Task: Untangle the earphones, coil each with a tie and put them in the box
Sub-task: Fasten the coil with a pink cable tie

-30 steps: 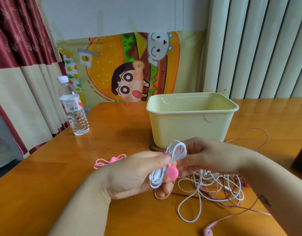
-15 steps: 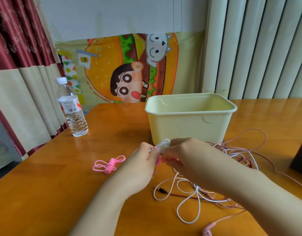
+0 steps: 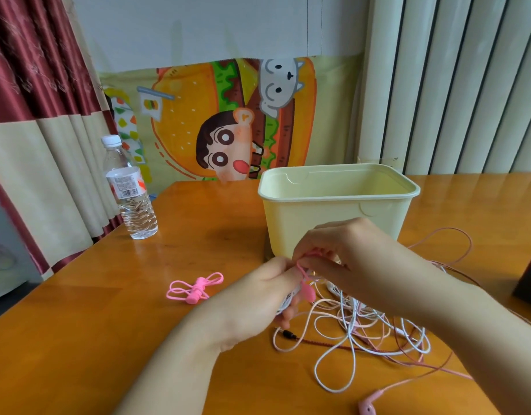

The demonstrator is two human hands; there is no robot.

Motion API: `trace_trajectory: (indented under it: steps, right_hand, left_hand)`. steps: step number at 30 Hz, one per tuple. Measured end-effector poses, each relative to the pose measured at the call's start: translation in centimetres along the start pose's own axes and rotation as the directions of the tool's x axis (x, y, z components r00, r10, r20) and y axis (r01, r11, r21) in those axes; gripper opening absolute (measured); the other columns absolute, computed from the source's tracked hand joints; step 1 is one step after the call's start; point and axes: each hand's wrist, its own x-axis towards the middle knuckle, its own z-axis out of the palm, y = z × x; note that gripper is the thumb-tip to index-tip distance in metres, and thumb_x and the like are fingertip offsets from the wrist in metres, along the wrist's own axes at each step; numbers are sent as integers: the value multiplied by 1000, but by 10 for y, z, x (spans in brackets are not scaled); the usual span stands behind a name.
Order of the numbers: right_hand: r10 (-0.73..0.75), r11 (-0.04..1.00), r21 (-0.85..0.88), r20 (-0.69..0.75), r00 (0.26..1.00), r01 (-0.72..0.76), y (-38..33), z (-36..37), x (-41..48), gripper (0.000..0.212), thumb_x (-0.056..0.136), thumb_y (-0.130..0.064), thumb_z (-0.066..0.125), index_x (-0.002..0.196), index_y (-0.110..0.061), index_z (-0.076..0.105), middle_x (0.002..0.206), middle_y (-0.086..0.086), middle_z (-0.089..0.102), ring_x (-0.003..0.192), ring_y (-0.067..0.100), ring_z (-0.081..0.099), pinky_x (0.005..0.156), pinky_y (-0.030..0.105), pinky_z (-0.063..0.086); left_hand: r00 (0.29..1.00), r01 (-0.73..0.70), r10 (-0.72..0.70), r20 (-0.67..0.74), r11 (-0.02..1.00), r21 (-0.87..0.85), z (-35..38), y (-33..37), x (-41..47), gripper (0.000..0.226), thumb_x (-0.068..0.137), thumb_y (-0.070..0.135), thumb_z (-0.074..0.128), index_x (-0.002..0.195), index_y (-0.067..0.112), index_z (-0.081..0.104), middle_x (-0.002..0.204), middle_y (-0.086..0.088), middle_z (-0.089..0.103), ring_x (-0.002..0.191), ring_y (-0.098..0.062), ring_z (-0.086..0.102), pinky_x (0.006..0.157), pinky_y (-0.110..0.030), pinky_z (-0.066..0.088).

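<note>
Earphones (image 3: pixel 363 327) lay tangled on the table (image 3: pixel 78 339) under your right wrist. Your left hand (image 3: pixel 252 307) gripped a white coil (image 3: pixel 289 299); your right hand (image 3: pixel 357 259) pinched the pink tie (image 3: pixel 307 290). Beyond lay spare ties (image 3: pixel 195 287), the box (image 3: pixel 336 211), a bottle (image 3: pixel 129 190), label unreadable.

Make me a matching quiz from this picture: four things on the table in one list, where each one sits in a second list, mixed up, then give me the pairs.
Things
1. water bottle
2. box
3. spare pink ties
4. pink earbud

Places
a. at the bottom edge of the view, right of centre
b. lying on the wood to the left of the left hand
c. far left, beside the curtain
d. standing just behind the right hand

Pairs: 1-c, 2-d, 3-b, 4-a
</note>
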Motion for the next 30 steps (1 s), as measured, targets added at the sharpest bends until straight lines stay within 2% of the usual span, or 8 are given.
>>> trace_trajectory:
  steps: [4, 6, 10, 15, 19, 24, 27, 30]
  right_hand:
    - [67, 995, 68, 11, 998, -67, -1, -2, 0, 12, 88, -15, 63, 89, -23, 73, 77, -17, 65, 76, 3, 60, 71, 15, 47]
    - [94, 988, 123, 39, 995, -98, -1, -5, -1, 13, 87, -15, 64, 87, -24, 73, 74, -17, 66, 76, 1, 61, 68, 11, 47]
    - [127, 959, 237, 121, 984, -153, -2, -15, -2, 15, 88, -14, 63, 83, -26, 72, 76, -13, 69, 73, 1, 64, 66, 10, 47]
    - [154, 942, 273, 165, 974, -195, -2, -18, -4, 13, 87, -12, 63, 86, -21, 73, 81, -6, 73, 74, 3, 67, 72, 21, 54]
    - [152, 953, 229, 195, 969, -196, -1, -20, -5, 13, 86, -14, 65, 87, -22, 74, 77, -8, 73, 69, 2, 67, 67, 19, 54]
    - [146, 939, 274, 231, 962, -208, 3, -26, -6, 7, 85, -20, 68, 86, -23, 74, 77, -9, 73, 67, 0, 66, 62, 13, 50]
    - [172, 839, 457, 289, 942, -294, 13, -26, -5, 8, 80, -19, 72, 85, -13, 71, 73, 2, 73, 62, 12, 64, 56, 16, 49]
    - [139, 552, 706, 447, 884, -444, 27, -17, -6, 21, 72, -21, 80, 83, -9, 67, 69, 7, 68, 58, 13, 61, 52, 18, 48]
  left_hand:
    - [997, 50, -37, 66, 975, -216, 2, 3, 1, 17, 97, 18, 45, 95, 6, 57, 70, -4, 50, 56, -10, 47, 55, -25, 39]
    - [994, 66, -44, 95, 968, -240, 2, 3, 0, 17, 96, 14, 45, 104, 5, 57, 68, -3, 50, 55, -10, 48, 55, -24, 39]
    - [992, 47, -24, 122, 981, -190, 4, 4, -2, 23, 97, 15, 44, 115, 2, 52, 67, 0, 50, 60, -9, 47, 58, -22, 40]
    - [993, 10, 2, 119, 995, -100, 1, 5, -3, 20, 94, 26, 53, 106, 9, 55, 76, -4, 51, 65, -9, 49, 61, -24, 41]
    - [992, -38, 35, 119, 999, 21, -1, 6, -2, 19, 92, 29, 59, 102, 14, 57, 78, -5, 60, 68, -10, 55, 63, -26, 44]
    - [983, -125, 120, 139, 992, 28, -2, 8, -3, 26, 78, 29, 63, 99, 13, 60, 74, 1, 65, 67, -6, 60, 60, -21, 47]
    - [979, -137, 134, 150, 991, 9, -2, 9, -4, 33, 75, 27, 66, 100, 7, 59, 74, 0, 66, 67, -6, 60, 59, -19, 46]
    - [972, -155, 157, 177, 988, -26, 0, 11, -6, 31, 74, 24, 68, 100, 9, 59, 77, 3, 68, 68, -5, 62, 58, -16, 45]
